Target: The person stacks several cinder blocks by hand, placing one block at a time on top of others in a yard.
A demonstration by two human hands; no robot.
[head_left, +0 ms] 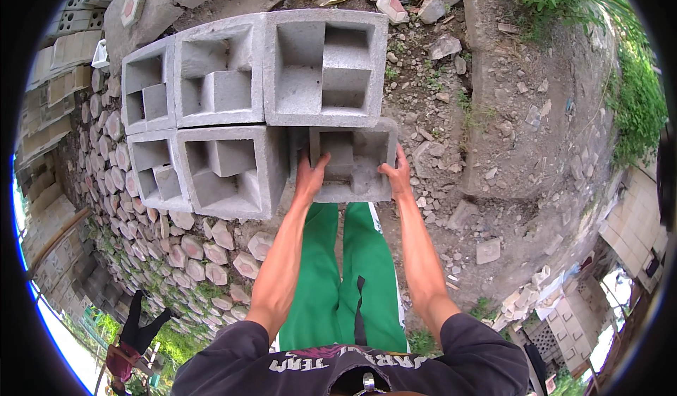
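A square grey hollow concrete block [360, 190] with stepped inner cavities is between my two hands, in front of my legs. My left hand [310, 175] grips its left wall, thumb over the rim. My right hand [398, 176] grips the right wall the same way, with the thumb inside the edge. The fingers on the outer sides are partly hidden. Beyond and to the left, similar blocks stand in two rows. The far-row block [324, 119] nearest the held one is close to its far edge. A near-row block [271, 167] stands left of it, across a dark gap.
Rubble and stones [446, 45] lie on the dirt to the right, beside a raised concrete strip [504, 114]. Hexagonal pavers [217, 272] cover the ground at left. A person [130, 346] is at the lower left. More blocks [81, 8] are stacked at upper left.
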